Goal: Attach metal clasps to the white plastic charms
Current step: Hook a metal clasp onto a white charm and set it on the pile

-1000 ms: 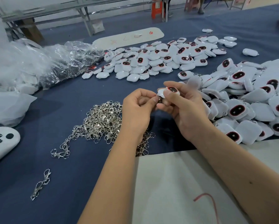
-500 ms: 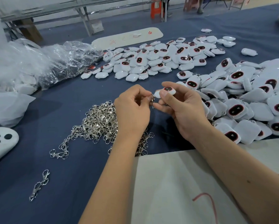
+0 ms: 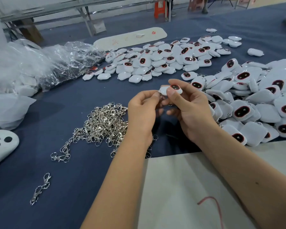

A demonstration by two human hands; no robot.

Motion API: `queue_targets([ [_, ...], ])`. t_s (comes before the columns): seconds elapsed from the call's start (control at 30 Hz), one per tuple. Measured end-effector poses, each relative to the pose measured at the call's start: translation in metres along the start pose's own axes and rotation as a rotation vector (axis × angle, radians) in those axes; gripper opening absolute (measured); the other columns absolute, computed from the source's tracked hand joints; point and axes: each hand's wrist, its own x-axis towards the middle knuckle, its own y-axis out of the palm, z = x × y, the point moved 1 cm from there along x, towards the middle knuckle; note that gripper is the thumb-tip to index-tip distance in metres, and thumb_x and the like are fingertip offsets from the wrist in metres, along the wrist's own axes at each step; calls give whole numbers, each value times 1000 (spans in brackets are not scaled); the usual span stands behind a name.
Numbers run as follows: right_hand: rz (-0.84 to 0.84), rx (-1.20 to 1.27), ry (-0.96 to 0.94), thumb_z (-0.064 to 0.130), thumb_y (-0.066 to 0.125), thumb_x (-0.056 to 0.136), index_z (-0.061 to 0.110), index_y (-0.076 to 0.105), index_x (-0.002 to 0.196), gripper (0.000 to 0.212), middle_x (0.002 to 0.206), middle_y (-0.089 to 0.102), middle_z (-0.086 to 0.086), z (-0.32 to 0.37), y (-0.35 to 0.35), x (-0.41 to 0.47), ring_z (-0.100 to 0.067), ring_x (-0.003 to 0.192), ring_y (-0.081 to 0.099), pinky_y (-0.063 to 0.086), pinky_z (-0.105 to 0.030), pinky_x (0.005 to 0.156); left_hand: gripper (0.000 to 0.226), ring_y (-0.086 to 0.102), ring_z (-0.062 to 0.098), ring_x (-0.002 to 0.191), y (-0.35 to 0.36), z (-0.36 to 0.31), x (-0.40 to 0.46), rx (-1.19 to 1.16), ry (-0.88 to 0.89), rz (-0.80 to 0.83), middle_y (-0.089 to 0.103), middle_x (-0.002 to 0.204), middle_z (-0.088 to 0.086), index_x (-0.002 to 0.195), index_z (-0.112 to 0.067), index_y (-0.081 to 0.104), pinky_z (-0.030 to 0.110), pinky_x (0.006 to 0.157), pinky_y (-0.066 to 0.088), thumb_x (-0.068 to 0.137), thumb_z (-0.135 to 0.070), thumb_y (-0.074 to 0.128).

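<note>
Right hand (image 3: 191, 111) pinches one charm (image 3: 171, 89) between thumb and index, held up over the blue cloth (image 3: 72, 179), mid-frame. Charm's long axis runs roughly left-right, tilted a bit down to the right; its dark red-rimmed window faces up toward the camera, and its left end points at the left hand (image 3: 143, 113). Left hand's fingers are curled, fingertips pinching a small metal clasp (image 3: 160, 96) right at the charm's left end. Clasp mostly hidden by fingers, so I can't tell whether it is hooked on.

Loose clasps heap (image 3: 104, 123) lies on the cloth just left of the left hand. One stray clasp pair (image 3: 40, 189) sits nearer, well apart from the heap. Charm pile (image 3: 163, 58) lies behind the hands, a second pile (image 3: 258, 103) to the right, touching the right wrist area. Clear plastic bags (image 3: 39, 66) at far left. White sheet (image 3: 180, 187) under the forearms.
</note>
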Motion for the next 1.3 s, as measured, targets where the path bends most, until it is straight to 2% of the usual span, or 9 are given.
queue_targets([
  [0.2, -27, -72, -37, 7, 76, 92, 6, 69, 120, 29, 80, 73, -2, -3, 1, 1, -11, 67, 67, 45, -20, 47, 13, 65, 17, 77, -5, -3, 2, -62, -6, -35, 71, 82, 5, 91, -12, 71, 28, 72, 54, 99, -6, 62],
  [0.43, -51, -40, -44, 4, 76, 91, 4, 69, 114, 25, 89, 75, -9, -5, -1, 2, -17, 78, 76, 55, -20, 58, 15, 64, 16, 79, -10, -11, 1, 818, 549, -96, 69, 80, -5, 85, -16, 68, 30, 77, 52, 96, -6, 63],
  [0.6, -79, -63, -73, 3, 78, 89, -1, 68, 115, 28, 90, 72, -17, -7, -1, 2, -18, 74, 74, 57, -21, 67, 11, 61, 29, 89, -6, -12, -2, 1120, 639, -57, 68, 93, 5, 94, -12, 67, 41, 80, 46, 97, -8, 58],
  [0.7, -58, -21, -62, 2, 76, 91, 3, 69, 116, 26, 93, 74, -13, -5, -1, 2, -17, 77, 74, 57, -20, 68, 11, 65, 18, 82, -5, -11, -4, 777, 508, -101, 70, 84, -1, 88, -13, 69, 36, 81, 53, 95, -6, 64],
  [0.87, -2, -12, -77, 1, 74, 91, 8, 69, 119, 29, 86, 70, -11, -3, -2, 2, -12, 66, 64, 50, -19, 58, 11, 67, 15, 75, 5, -4, -3, -209, -104, -26, 70, 89, 9, 94, -10, 66, 23, 70, 57, 98, -2, 62],
  [1.03, -7, -55, -86, 3, 76, 90, 11, 70, 116, 28, 84, 74, -7, -3, -1, 2, -13, 70, 70, 50, -19, 58, 8, 65, 12, 66, -1, -5, 1, -409, -197, -43, 71, 81, 7, 91, -7, 69, 17, 59, 54, 93, 1, 67],
  [1.1, -2, -20, -69, 2, 76, 90, 10, 70, 115, 27, 85, 75, -7, -4, -2, 2, -12, 68, 70, 53, -18, 60, 10, 60, 14, 61, -4, -5, 1, -272, -81, -82, 70, 74, 8, 86, -6, 71, 21, 59, 51, 90, 3, 70],
  [1.23, -16, 34, -41, -1, 77, 88, 3, 69, 117, 31, 96, 77, -11, -6, -3, 3, -17, 73, 73, 59, -22, 72, 15, 66, 9, 64, -12, -8, 1, 566, 456, -185, 70, 67, -7, 77, -16, 73, 25, 67, 54, 83, -3, 78],
  [1.3, -34, 8, -48, -1, 79, 86, 3, 70, 117, 32, 93, 77, -10, -7, -3, 3, -18, 73, 72, 60, -23, 73, 15, 65, 10, 66, -11, -10, -2, 788, 612, -126, 69, 69, -8, 78, -15, 72, 30, 69, 54, 84, -1, 72],
])
